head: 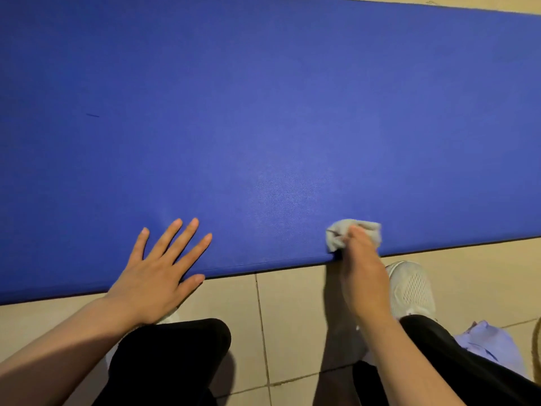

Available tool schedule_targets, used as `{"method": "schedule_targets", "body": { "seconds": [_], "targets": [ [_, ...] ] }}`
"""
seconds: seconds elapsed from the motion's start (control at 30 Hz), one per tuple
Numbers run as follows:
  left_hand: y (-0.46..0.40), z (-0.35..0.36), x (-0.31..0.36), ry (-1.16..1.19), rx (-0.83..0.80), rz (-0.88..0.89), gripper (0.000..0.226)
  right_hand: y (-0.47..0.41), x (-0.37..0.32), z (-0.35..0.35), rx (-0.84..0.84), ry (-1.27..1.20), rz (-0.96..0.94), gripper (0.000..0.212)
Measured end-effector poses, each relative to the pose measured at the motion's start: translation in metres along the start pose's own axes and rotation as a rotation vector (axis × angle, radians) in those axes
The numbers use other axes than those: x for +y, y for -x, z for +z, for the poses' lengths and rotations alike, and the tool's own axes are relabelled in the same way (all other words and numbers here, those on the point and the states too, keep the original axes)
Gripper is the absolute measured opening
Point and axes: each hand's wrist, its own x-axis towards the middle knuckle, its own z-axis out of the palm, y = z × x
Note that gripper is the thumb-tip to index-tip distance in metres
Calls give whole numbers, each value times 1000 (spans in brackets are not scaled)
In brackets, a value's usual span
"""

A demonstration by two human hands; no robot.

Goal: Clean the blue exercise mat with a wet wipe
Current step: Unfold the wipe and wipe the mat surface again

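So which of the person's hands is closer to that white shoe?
Right. The right hand holds the wet wipe at the mat's near edge, just beside the white shoe. The left hand rests flat on the mat, much farther away.

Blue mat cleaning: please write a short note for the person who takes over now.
Left hand: flat, fingers spread, pressing the blue mat at its near edge.
Right hand: grips the crumpled wet wipe against the mat by the same edge.
Done: cannot tell; no wet trace shows clearly.
Left: wipe the surface; a small dark mark sits far left.
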Motion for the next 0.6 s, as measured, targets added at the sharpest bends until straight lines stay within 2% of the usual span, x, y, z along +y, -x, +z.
{"method": "schedule_targets", "body": {
  "seconds": [0.07, 0.13, 0.2, 0.3, 0.33, 0.4, 0.5, 0.6],
  "targets": [
    [0, 1, -1, -19, 13, -6, 68, 4, 8, -7, 87, 31, 230, 6],
    [-2, 2, 0, -17, 17, -2, 71, 7, -17, 3, 108, 32, 266, 4],
    [0, 3, 3, -25, 17, 1, 72, 17, -60, 22, 68, -87, 156, 16],
    [1, 3, -1, -31, 34, 17, 70, 31, -103, 46, -77, -71, -295, 39],
    [0, 3, -3, -28, 42, 22, 69, 25, -98, 47, -88, -63, -427, 35],
    [1, 2, -5, -9, 46, 23, 67, 7, -74, 36, -79, -76, -472, 31],
    [1, 2, -4, -15, 41, 26, 68, -15, -14, 7, 4, -31, -111, 30],
    [2, 3, 0, -20, 20, 14, 69, -36, 22, -13, 116, -88, 453, 22]
  ]
}}
